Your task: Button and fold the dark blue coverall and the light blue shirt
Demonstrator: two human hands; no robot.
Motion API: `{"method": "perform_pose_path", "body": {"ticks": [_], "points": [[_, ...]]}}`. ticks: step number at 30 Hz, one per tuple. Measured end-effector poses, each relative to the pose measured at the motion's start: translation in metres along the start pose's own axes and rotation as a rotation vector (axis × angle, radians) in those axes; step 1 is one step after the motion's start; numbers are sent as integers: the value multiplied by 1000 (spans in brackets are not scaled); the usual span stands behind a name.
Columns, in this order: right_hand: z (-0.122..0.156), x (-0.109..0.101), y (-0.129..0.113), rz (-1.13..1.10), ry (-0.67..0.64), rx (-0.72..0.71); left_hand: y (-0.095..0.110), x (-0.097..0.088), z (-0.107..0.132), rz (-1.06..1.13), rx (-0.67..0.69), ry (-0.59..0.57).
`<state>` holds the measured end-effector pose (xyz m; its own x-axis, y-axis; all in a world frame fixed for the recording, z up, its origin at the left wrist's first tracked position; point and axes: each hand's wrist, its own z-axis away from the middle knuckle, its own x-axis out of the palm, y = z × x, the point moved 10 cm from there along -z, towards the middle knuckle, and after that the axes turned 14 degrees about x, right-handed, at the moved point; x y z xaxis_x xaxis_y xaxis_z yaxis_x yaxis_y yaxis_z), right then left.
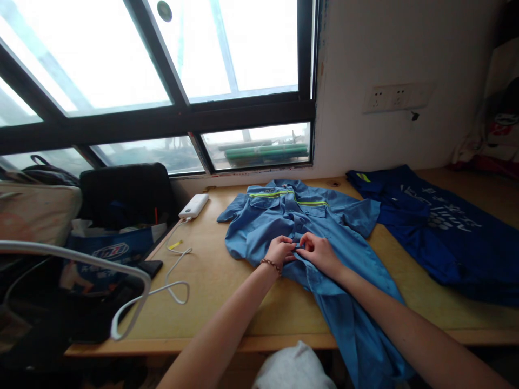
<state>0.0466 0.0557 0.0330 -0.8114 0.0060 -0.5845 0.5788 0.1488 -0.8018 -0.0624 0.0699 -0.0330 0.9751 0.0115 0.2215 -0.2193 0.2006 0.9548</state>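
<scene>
A light blue work garment (pixel 255 232) with yellow reflective stripes across the chest lies spread on the table, its lower part hanging over the front edge. At its front placket, my left hand (pixel 281 252) is closed on the cloth, a beaded bracelet round the wrist. Right beside it my right hand (pixel 319 253) pinches the same garment, thumb and forefinger together. The fingertips of both hands nearly meet. Whether a button sits between them is too small to make out.
On the wooden table (pixel 211 281) a white power bank (pixel 194 206) with a white cable (pixel 178 265) lies to the left, near a dark phone (pixel 151 267). Dark blue clothing (pixel 450 232) with white print lies to the right. A black chair (pixel 127 194) stands by the window.
</scene>
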Motion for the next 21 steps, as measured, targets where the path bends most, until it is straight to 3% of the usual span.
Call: {"method": "perform_pose_path", "body": {"ticks": [8, 21], "points": [[1, 0, -3, -28, -22, 23, -6, -2, 1, 17, -59, 41], [2, 4, -6, -97, -74, 2, -4, -6, 0, 39, -20, 51]]}}
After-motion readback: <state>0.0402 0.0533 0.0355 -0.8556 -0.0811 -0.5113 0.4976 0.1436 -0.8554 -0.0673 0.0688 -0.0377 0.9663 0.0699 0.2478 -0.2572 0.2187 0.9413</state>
